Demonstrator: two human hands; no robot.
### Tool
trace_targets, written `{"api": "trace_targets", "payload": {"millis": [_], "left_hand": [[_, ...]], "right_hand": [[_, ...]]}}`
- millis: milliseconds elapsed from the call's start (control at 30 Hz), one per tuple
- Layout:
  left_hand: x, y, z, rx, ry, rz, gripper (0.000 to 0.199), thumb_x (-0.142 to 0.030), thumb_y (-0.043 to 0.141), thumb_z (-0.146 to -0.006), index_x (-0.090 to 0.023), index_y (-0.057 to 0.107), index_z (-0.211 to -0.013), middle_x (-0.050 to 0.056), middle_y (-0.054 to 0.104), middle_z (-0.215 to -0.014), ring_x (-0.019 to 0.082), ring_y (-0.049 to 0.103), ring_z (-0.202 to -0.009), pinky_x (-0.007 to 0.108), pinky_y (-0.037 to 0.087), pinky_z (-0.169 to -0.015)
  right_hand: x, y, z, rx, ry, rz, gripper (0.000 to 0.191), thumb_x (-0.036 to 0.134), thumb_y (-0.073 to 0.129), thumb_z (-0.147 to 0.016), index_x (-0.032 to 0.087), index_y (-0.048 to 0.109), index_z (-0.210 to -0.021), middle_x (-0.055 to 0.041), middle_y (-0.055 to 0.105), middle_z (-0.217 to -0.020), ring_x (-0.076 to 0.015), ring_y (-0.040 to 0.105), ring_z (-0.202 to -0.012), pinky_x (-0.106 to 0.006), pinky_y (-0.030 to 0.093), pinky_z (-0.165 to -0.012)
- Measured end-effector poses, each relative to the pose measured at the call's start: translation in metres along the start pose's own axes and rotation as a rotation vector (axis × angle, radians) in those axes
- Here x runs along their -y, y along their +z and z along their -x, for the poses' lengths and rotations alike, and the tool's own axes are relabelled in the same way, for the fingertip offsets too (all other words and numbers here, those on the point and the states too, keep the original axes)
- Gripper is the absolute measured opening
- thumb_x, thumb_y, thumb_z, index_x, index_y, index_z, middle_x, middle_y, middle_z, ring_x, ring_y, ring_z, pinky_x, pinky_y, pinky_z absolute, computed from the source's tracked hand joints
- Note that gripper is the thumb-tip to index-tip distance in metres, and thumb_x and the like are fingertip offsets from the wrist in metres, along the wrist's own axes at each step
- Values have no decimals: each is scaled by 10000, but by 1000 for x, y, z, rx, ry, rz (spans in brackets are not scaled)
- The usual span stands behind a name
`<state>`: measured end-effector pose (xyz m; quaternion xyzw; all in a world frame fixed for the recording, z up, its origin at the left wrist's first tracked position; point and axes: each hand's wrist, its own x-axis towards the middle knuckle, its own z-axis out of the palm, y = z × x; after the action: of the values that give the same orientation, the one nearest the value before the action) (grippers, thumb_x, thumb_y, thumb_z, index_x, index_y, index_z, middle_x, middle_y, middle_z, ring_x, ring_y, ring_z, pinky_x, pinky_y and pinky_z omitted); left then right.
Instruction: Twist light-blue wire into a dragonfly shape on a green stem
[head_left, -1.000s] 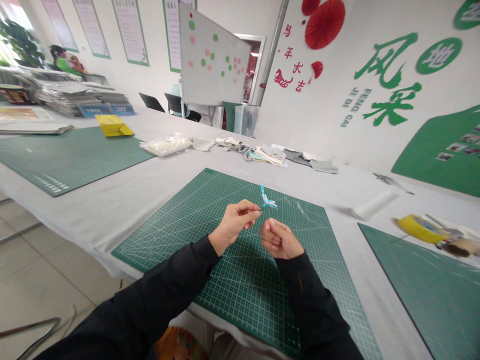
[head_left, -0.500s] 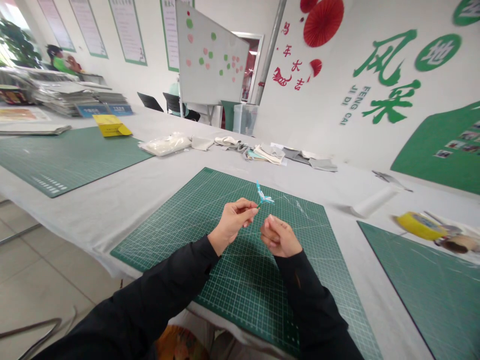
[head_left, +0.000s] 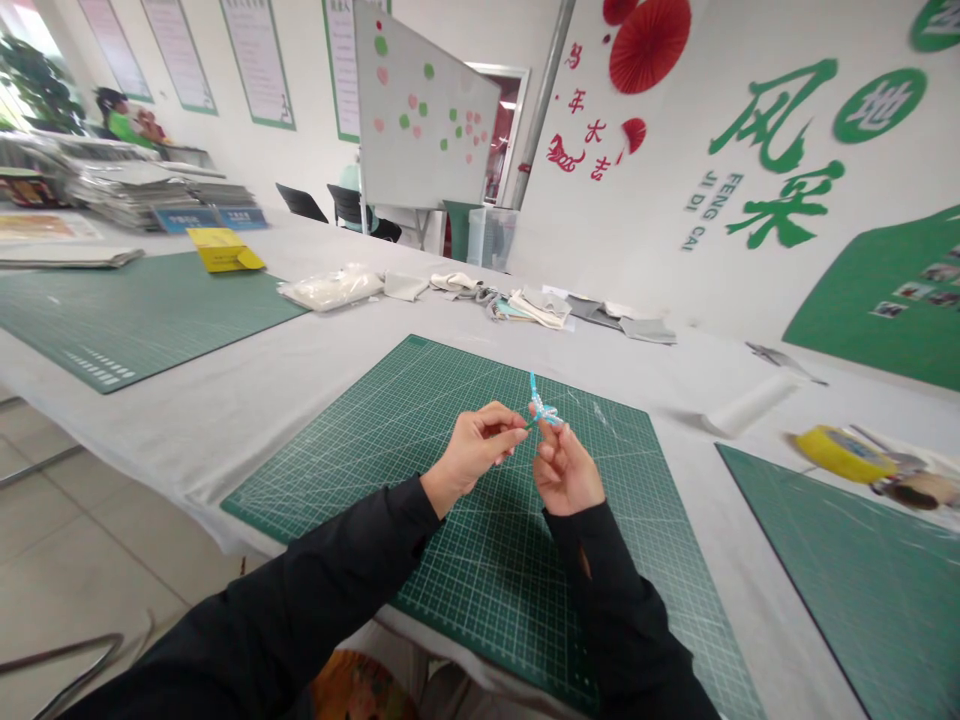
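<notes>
Above the green gridded cutting mat (head_left: 465, 560), my left hand (head_left: 480, 448) pinches the thin green stem of a small blue and white beaded piece (head_left: 546, 408). One slim blue part of the piece points up and another part leans to the right. My right hand (head_left: 566, 468) is at the piece's right side, its thumb and forefinger touching the beaded part, its other fingers curled. Both hands are held off the mat, close together.
A yellow tape roll (head_left: 844, 453) and a second mat (head_left: 847, 560) lie at the right. Fabric pieces (head_left: 536, 306) and a plastic bag (head_left: 334, 288) lie behind. A yellow box (head_left: 223, 250) sits on the left mat (head_left: 150, 310). A person (head_left: 124, 122) is at the far left.
My left hand has moved slightly right with the beaded piece. My right hand, earlier curled apart from it, has come up to the piece and now touches it.
</notes>
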<state>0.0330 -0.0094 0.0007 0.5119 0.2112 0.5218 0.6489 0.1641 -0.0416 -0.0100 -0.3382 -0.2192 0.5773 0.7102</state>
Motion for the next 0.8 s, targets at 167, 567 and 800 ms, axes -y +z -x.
{"api": "trace_targets", "payload": {"millis": [167,567,800], "left_hand": [[-2,0,1,22,-2,1,155,-228,727,-691,-99,654,-737,-10,521,-761,-3,435,-438,169,295,-387],[2,1,0,-18,25,-4,150,-231,733,-680,-106,665,-728,-20,500,-720,5,437,-426,166,289,-358],[4,4,1,-20,55,-24,141,-224,727,-685,-105,662,-721,-23,500,-710,0,426,-399,170,288,-350]], "right_hand": [[-12,1,2,-28,-156,412,332,466,728,-651,158,624,-719,4,626,-583,-83,534,-443,-166,320,-355],[-5,5,14,-16,-558,834,207,354,608,-794,153,654,-785,31,525,-562,-86,414,-491,-236,336,-485],[-8,5,13,-149,-614,837,211,332,687,-721,138,699,-805,49,484,-487,-75,351,-446,-240,307,-464]]}}
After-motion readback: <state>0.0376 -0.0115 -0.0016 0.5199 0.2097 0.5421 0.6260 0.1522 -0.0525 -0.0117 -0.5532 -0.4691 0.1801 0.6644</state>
